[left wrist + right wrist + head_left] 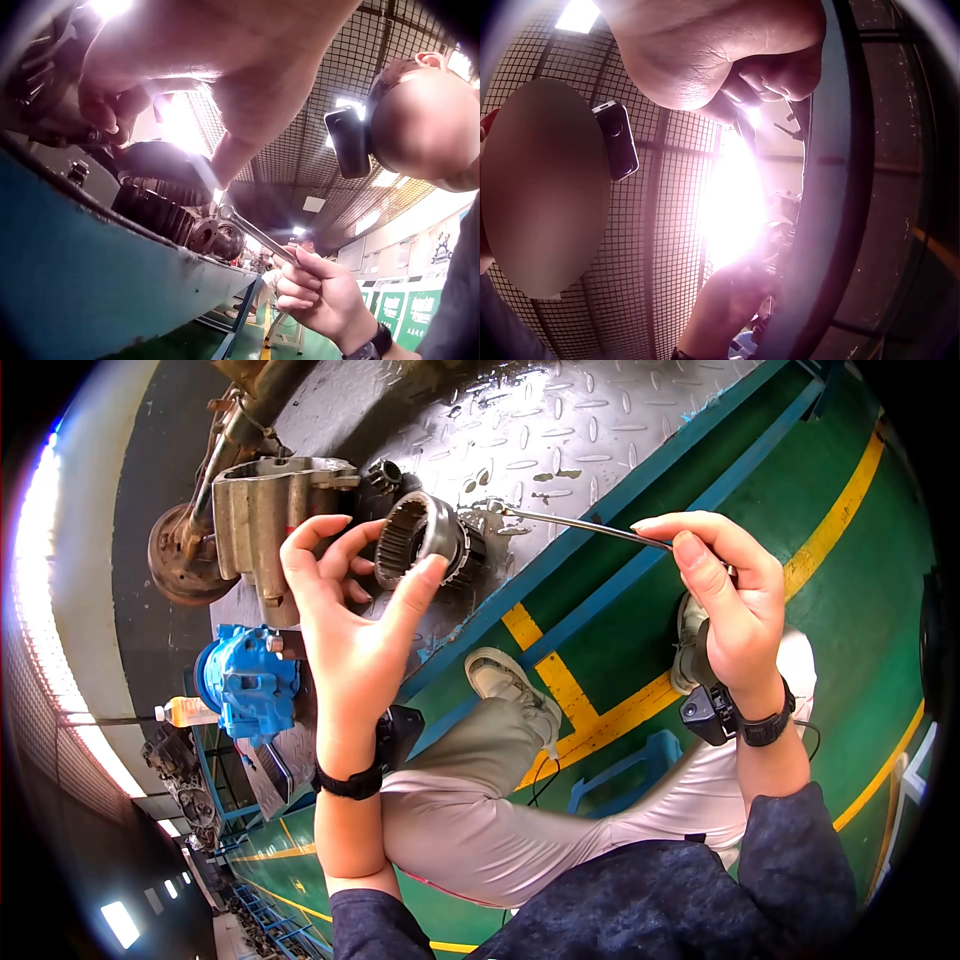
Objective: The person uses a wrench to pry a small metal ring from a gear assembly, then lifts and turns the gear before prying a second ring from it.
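My left hand [350,630] grips a steel ring gear [440,523] with inner teeth, thumb on the near rim and fingers on the far side. The ring sits tilted against a darker toothed gear [472,555] on the metal-topped bench. In my right hand [738,585] a slim wrench [590,525] is pinched between thumb and fingers near one end. Its other end points left, close beside the gears. From the left wrist view, the wrench [259,236] shows a ring-shaped head near the gears. Strong glare hides most of the right hand's work in the right wrist view.
A grey metal housing [255,525] and a small gear [384,476] stand behind the left hand. Nearer lies a blue cast part [255,685], with a bottle [190,711] beside it. The bench's blue edge [560,550] runs between the hands. Below is a blue stool [640,765].
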The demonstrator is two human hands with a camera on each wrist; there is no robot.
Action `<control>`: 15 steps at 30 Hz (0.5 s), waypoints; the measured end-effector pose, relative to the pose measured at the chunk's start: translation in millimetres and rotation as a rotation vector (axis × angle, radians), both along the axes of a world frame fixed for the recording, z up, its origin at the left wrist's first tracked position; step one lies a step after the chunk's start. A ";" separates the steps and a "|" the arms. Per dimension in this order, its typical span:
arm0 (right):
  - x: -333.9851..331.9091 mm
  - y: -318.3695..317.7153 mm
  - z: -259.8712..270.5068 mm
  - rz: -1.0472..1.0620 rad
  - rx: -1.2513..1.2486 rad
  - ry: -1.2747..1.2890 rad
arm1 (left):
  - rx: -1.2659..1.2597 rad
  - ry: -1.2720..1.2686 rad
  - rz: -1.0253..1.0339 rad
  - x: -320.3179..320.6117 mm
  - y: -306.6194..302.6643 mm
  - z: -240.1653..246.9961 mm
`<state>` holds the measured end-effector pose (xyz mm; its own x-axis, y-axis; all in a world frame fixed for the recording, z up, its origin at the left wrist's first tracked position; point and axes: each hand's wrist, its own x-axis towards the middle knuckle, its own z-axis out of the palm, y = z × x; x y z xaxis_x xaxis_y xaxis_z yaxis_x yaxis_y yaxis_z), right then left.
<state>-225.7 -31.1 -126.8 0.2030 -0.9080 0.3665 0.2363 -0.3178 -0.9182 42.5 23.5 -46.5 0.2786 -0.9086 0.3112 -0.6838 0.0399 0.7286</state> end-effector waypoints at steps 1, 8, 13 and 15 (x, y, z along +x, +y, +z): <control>-0.2 -0.1 0.2 0.000 0.002 0.002 | 0.007 -0.040 -0.008 -0.9 0.0 -2.3; -1.4 0.1 2.0 -0.011 0.009 -0.009 | 0.019 -0.247 -0.008 -4.1 1.7 -3.2; -2.2 -0.4 1.0 -0.002 0.003 -0.013 | 0.030 -0.300 -0.004 -4.1 0.2 -8.4; -2.1 -0.1 1.8 -0.003 -0.004 -0.004 | 0.070 -0.343 -0.002 -6.2 0.4 -9.9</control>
<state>-227.8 -31.2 -125.0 0.1990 -0.9071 0.3708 0.2388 -0.3221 -0.9161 36.3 23.9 -56.4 0.1671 -0.9313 0.3237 -0.8890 -0.0004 0.4579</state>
